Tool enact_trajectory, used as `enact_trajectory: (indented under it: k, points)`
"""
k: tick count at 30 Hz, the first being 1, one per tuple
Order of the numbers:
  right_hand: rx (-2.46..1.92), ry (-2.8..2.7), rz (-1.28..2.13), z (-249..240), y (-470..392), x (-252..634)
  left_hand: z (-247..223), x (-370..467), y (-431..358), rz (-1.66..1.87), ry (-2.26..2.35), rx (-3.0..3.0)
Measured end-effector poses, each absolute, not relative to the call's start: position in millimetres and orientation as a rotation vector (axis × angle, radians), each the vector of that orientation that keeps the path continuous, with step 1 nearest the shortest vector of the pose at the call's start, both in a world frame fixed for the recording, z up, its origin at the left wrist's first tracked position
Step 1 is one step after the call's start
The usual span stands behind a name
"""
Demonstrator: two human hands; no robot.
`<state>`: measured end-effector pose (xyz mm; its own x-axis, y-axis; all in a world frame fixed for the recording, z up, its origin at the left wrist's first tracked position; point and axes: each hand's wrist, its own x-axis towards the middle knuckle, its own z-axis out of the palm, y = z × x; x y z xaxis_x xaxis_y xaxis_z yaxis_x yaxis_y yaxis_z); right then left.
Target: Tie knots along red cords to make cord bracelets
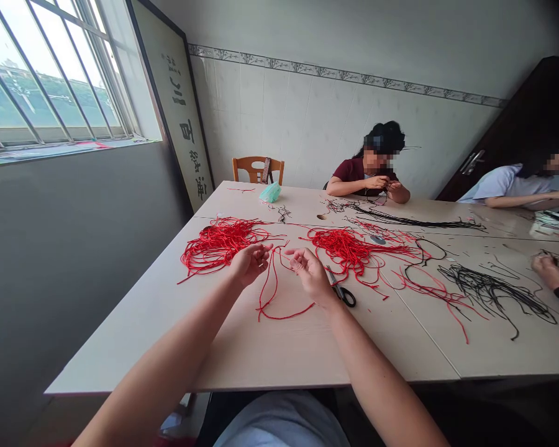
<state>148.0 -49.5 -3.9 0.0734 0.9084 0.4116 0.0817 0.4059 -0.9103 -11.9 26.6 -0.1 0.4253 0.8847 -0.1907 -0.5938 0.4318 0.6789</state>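
Observation:
A red cord (276,285) runs between my two hands, with a small knot or crossing near my fingertips and long loops hanging to the tabletop. My left hand (250,264) is closed, thumb and fingers pinching the cord from the left. From the other side my right hand (309,272) pinches it too, fingers curled; the exact grip points are partly hidden. Beyond my left hand lies a heap of red cords (221,242). Another red pile (342,248) sits just past my right hand. Black-handled scissors (347,297) rest beside my right wrist, partly covered by it.
Black cords (494,292) lie in a bundle at the right, near a co-worker's hand (554,271). Across the table (242,366), a person in a dark red top (347,177) handles cord. A green plastic bag (270,192) stands before a wooden chair (251,164).

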Motion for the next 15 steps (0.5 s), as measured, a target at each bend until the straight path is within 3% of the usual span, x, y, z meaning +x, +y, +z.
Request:
enact_trajectory:
  k: [6, 15]
  points:
    - [-0.700, -1.138, 1.250, 0, -55, 136, 5, -5, 18, 0.987, 0.475, 0.638]
    - [-0.766, -1.010, 1.177, -3, -48, 136, -2, 3, 17, 1.201, 0.532, 0.757]
